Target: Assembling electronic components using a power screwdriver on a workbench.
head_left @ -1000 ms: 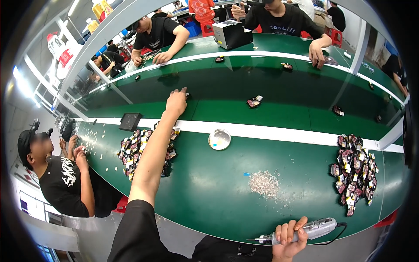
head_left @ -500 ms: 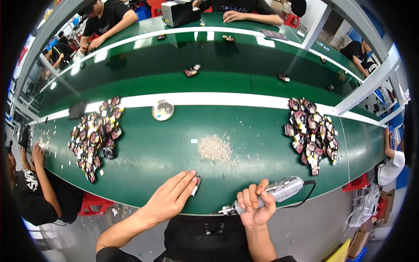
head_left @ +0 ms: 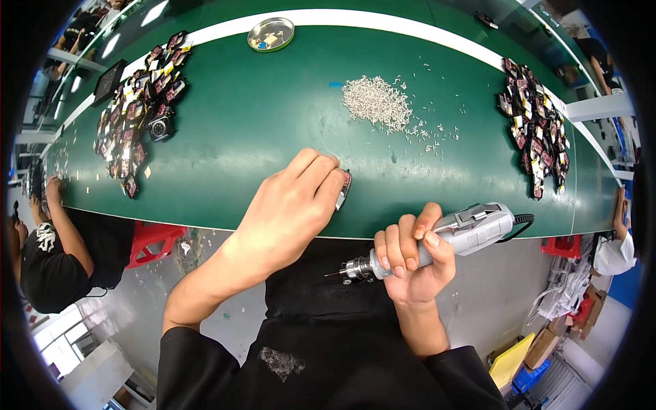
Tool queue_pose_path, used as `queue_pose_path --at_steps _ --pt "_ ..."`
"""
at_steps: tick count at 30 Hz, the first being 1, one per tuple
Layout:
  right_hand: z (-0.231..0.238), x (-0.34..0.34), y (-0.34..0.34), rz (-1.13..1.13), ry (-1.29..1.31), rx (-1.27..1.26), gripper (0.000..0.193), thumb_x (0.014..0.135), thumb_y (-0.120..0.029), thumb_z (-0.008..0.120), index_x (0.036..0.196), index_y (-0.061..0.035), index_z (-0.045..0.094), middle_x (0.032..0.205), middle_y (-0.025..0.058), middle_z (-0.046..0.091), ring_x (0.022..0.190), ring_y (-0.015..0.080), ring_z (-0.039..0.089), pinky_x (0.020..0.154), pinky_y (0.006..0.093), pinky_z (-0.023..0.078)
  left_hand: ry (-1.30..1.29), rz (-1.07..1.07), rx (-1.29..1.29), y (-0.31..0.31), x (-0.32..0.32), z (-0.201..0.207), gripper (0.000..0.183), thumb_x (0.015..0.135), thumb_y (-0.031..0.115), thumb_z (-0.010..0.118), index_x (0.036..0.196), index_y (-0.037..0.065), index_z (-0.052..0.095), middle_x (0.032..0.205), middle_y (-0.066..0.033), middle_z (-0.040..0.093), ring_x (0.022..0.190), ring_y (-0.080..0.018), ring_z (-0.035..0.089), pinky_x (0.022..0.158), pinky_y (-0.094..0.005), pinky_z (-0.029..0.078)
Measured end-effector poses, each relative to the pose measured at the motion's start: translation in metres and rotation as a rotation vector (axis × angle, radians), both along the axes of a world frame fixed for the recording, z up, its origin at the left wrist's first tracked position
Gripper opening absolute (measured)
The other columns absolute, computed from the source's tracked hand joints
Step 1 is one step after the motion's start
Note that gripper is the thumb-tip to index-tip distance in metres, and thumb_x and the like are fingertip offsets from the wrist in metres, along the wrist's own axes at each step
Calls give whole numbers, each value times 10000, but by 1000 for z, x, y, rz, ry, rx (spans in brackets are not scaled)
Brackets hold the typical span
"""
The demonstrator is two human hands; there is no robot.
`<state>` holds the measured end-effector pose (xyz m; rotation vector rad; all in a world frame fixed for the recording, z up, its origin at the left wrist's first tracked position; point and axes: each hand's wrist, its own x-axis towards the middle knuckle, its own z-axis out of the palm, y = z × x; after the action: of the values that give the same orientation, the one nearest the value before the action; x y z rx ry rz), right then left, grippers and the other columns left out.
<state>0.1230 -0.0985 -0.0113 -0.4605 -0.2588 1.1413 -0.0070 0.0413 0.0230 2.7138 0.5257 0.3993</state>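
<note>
My right hand (head_left: pixel 418 256) is wrapped round a grey electric screwdriver (head_left: pixel 478 231), its thin bit pointing left over my lap. Near the front edge of the green bench, my left hand (head_left: pixel 290 201) curls over a small dark red and black device (head_left: pixel 346 186). Only that device's right side shows past my fingers; the rest is hidden. Beyond it lies a loose heap of tiny silvery screws (head_left: pixel 374 102), with several strays scattered to its right.
Piles of similar small devices lie at left (head_left: pixel 133 123) and right (head_left: pixel 535 126) on the bench (head_left: pixel 260 123). A round metal dish (head_left: pixel 270 34) sits by the white rail. A co-worker (head_left: pixel 58 253) sits at the left; a red stool (head_left: pixel 154 240) stands beside.
My view has tilted down toward the bench's front edge. My left fingers, earlier stretched flat over the device, are now bent round it. The screwdriver stays in my right hand.
</note>
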Motion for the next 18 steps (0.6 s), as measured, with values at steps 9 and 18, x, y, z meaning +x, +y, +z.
queue_pose_path --at_steps 9,18 --pt "-1 -32 -10 -38 16 -206 81 881 -123 480 895 -51 445 572 43 415 497 156 440 535 315 404 -186 -144 223 -35 2 -21 312 626 15 625 913 -104 602 980 -190 610 842 -300 612 631 -333 544" --pt "-3 -18 -12 21 5 -158 63 883 -93 473 909 -46 440 572 47 423 460 148 429 492 301 402 -158 -135 66 -35 0 -23 371 605 -9 625 962 -105 594 1031 -200 606 894 -309 604 630 -335 550"
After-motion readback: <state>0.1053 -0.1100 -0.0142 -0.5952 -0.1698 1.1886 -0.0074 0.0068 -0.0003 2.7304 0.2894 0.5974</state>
